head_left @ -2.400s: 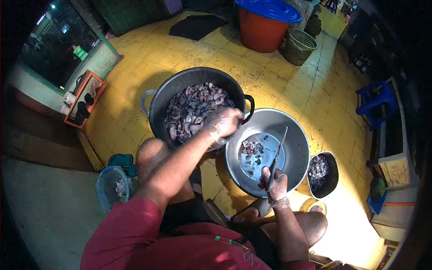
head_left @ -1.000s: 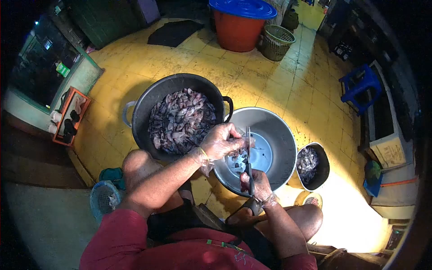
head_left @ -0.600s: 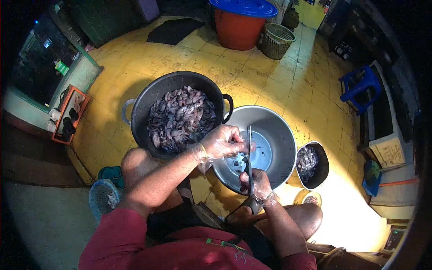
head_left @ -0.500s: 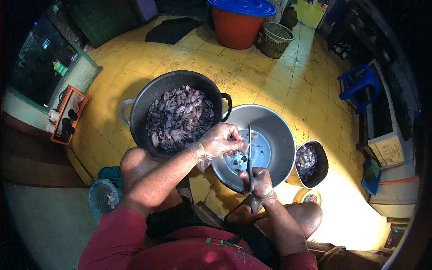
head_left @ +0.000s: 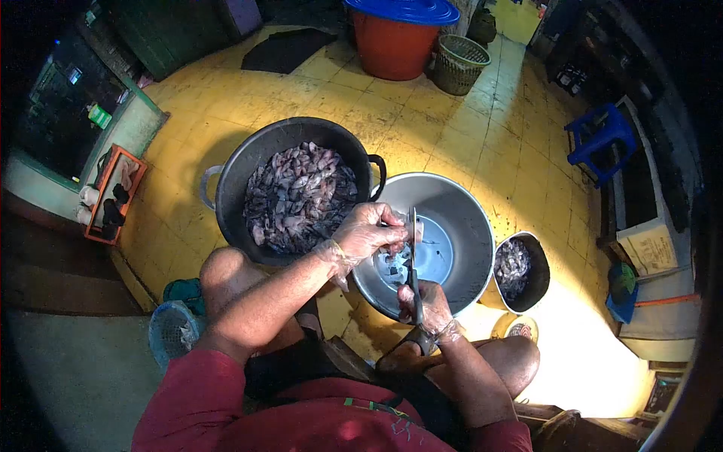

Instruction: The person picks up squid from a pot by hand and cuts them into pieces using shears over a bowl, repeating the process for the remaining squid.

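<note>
My left hand, in a clear plastic glove, pinches a small pale squid piece over the grey basin. Gloved as well, my right hand grips the scissors, whose blades point away from me and lie against the piece. A few bits rest in the basin's shallow bluish bottom. To the left, a black tub with handles holds a heap of small squid. At the right stands a smaller dark container with more pieces in it.
A red tub with a blue lid and a woven basket stand at the back. A blue stool is at the right. Left are an orange rack and, near my knee, a blue basket.
The scissors have shifted slightly left and their blades now meet the held piece, more of which shows right of them. My left hand has moved up slightly.
</note>
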A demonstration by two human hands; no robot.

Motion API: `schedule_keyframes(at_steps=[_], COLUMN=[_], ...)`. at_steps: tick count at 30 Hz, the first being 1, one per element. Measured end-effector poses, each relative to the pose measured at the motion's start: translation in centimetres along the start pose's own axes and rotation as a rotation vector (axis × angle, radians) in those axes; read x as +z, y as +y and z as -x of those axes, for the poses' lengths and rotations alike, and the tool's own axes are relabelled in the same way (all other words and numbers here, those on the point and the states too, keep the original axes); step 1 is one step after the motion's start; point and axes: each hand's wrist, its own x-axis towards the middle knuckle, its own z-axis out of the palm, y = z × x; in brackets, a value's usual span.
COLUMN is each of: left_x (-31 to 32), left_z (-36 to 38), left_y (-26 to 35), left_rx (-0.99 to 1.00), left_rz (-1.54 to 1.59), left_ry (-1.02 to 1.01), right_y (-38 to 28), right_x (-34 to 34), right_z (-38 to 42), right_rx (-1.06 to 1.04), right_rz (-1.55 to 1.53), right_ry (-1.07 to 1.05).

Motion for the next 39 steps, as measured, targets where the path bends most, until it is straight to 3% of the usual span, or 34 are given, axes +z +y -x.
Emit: schedule_keyframes(at_steps=[7, 11, 15, 17, 19, 21, 24, 39], left_x=[-0.7, -0.5, -0.5, 0.5, -0.1, -0.5, -0.4, 0.2], left_z=[-0.3, 0.0, -0.3, 0.0, -0.2, -0.3, -0.3, -0.4], left_y=[0.9, 0.3, 0.1, 1.0, 0.8, 0.6, 0.1, -0.9], left_rx=[-0.002, -0.048, -0.057, -0.045, 0.004, 0.019, 0.017, 0.016], left_rz=[-0.063, -0.205, -0.068, -0.072, -0.064, -0.018, -0.005, 0.011], left_ry=[0.023, -0.112, -0.110, 0.040, 0.040, 0.071, 0.068, 0.078], right_y=[0.2, -1.2, -2.0, -2.9, -1.3, -0.3, 0.6, 0.0], right_x=[-0.3, 0.1, -0.5, -0.3, -0.2, -0.3, -0.2, -0.1], right_z=[0.0, 0.6, 0.5, 0.9, 0.3, 0.0, -0.4, -0.2], right_rx=[0.057, 0.053, 0.108, 0.132, -0.012, -0.027, -0.029, -0.006], right_rz=[-0.021, -0.210, -0.038, -0.098, -0.196, -0.194, 0.066, 0.054], right_ry=[0.028, 0.024, 0.079, 0.093, 0.137, 0.106, 0.000, -0.009])
